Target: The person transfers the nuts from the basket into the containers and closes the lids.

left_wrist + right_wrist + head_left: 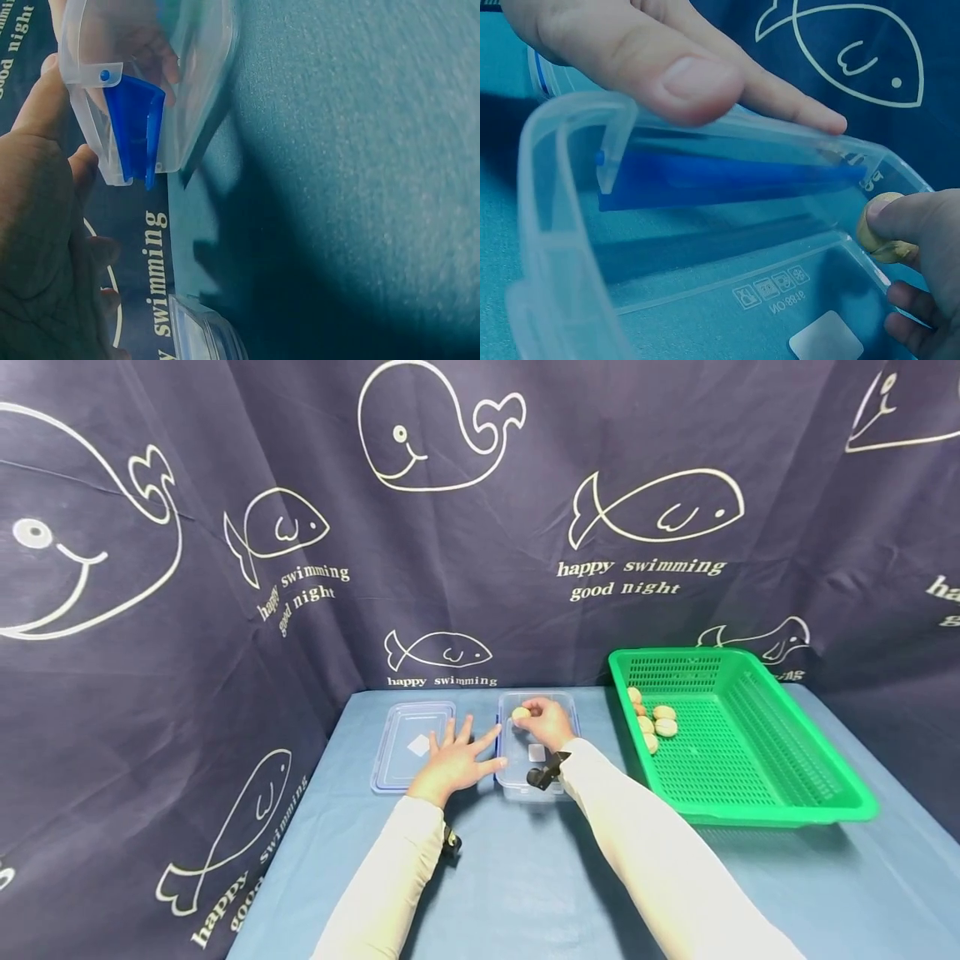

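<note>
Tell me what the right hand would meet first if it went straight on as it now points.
Pinching a walnut, the right hand points toward the left wall of the clear plastic container, and would probably meet it first, the walnut leading. Depth is unclear, so it might pass above instead.

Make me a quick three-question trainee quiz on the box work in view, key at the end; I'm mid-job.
1. On which side of the box does the lid lie in the head view?
2. Fill in: the left grip has its fingers spread, while the ____ grip pinches a piece.
3. Where are similar pieces?
A) On the lid
B) Under the box
C) In the basket

Key:
1. Left
2. Right
3. C
</note>
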Demonstrator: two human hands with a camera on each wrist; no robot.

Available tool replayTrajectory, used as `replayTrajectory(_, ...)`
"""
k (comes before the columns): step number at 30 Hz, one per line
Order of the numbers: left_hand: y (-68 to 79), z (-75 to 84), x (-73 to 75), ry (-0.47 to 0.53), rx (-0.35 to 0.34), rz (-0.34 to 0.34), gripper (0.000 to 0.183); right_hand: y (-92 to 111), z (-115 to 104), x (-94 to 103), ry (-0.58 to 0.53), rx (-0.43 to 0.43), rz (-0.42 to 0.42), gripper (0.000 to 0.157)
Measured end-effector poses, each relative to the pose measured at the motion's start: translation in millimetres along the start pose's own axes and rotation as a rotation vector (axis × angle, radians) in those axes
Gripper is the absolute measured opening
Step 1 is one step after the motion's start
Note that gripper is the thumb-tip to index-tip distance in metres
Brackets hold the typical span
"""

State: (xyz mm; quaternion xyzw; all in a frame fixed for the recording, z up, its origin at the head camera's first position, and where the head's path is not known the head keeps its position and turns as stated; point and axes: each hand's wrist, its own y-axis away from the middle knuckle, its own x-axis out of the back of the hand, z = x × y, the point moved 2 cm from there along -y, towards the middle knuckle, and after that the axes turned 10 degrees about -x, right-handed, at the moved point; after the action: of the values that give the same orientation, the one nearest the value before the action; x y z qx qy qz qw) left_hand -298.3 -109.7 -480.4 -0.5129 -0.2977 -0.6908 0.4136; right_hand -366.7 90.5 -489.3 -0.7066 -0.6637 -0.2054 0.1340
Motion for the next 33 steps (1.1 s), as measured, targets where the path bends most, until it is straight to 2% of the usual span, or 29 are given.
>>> replayTrajectory(6, -4.2, -3.6, -7.6, -0.026, 0.007, -0.013, 0.074, -5, 5, -1.5, 0.071, 0.013, 0.002, 0.036)
replayTrajectory(13, -1.2, 3.8, -0.2, -0.041, 0.007, -0.018, 0.072, -7, 4, -3.2, 0.131, 0.025, -0.005, 0.036)
replayTrajectory(20, -4.6, -0.5, -5.8, -0.041, 0.013, -0.022, 0.072, -6, 5, -4.7, 0.173, 0.06, -0.012, 0.034)
replayTrajectory(33, 2.6, 5.8, 4.3, -0.025, -0.001, 0.002, 0.071, -9, 3, -8.5, 0.208, 0.084, -0.017, 0.037)
